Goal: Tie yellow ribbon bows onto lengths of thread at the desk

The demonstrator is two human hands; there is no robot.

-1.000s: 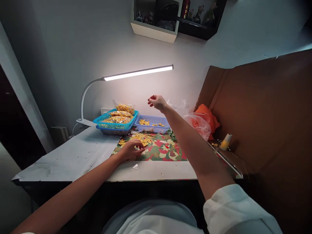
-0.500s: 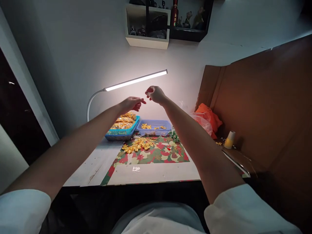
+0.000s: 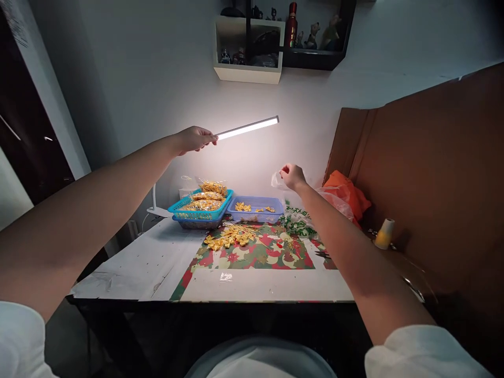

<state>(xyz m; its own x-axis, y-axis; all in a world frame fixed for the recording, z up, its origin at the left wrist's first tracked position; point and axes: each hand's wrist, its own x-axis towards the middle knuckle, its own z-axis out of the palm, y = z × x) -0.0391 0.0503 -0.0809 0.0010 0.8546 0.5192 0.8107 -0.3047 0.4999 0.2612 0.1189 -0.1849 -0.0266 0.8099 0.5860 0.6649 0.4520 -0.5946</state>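
Observation:
My left hand [image 3: 197, 139] is raised at the near end of the lit bar of the desk lamp [image 3: 250, 127], its fingers pinched together; whether it grips the lamp or something thin is hard to tell. Lower and to the right, my right hand [image 3: 292, 175] hangs in the air with curled fingers, beside a clear plastic bag. Anything between its fingertips is too small to see. Below the hands, yellow bow-shaped pieces [image 3: 230, 236] lie in a pile on the patterned red and green sheet [image 3: 260, 257].
A turquoise basket [image 3: 197, 214] holds filled clear bags, beside a purple basket [image 3: 255, 216] with some yellow pieces. Green sprigs [image 3: 297, 220], an orange bag [image 3: 346, 194] and a thread cone [image 3: 385, 233] are on the right, before a cardboard wall [image 3: 425, 157].
My hands have moved apart: the left went up and left to the lamp, the right went down and right. The view has shifted slightly, showing more of the table's left side.

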